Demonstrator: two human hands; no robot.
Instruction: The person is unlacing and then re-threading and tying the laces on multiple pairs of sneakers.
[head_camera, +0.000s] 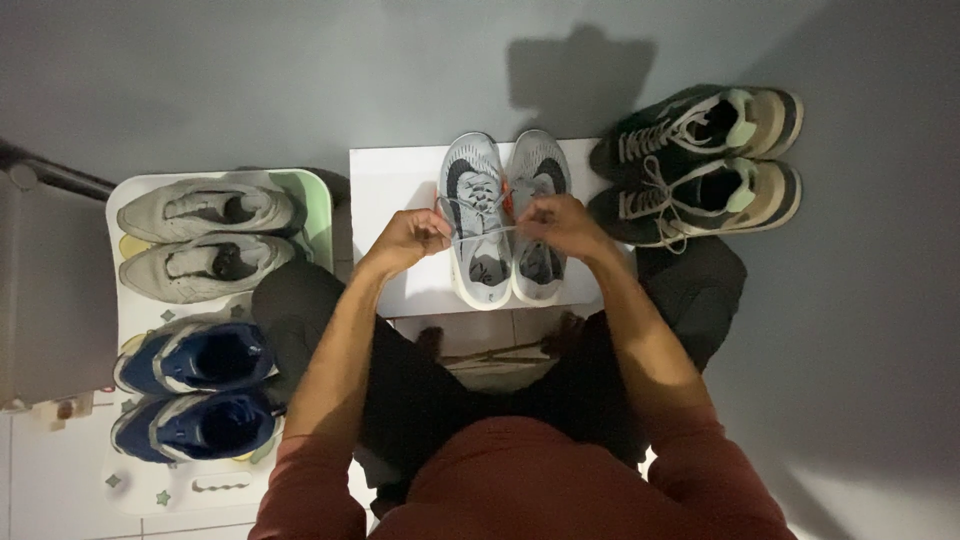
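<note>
At nine o'clock a white tray (318, 205) with a green rim carries a pair of soft beige shoes (205, 240), and just below them, toward eight o'clock, a pair of blue sneakers (195, 390) with white soles.

The left hand (405, 240) sits just left of centre, fingers pinched shut on a thin white lace (480, 232). The lace runs taut across to the right hand (562, 222), which pinches its other end.

Between the two hands, toward twelve o'clock, lie the grey running shoes (505, 215): knit uppers, dark curved side marks, pale thick soles, a spot of orange between them. They rest side by side, toes pointing away, on a flat white board (395, 200).

At two o'clock, on the grey floor (860, 330), stands a pair of dark sneakers (700, 165) with tan heels, pale green tabs and loose cream laces.
</note>
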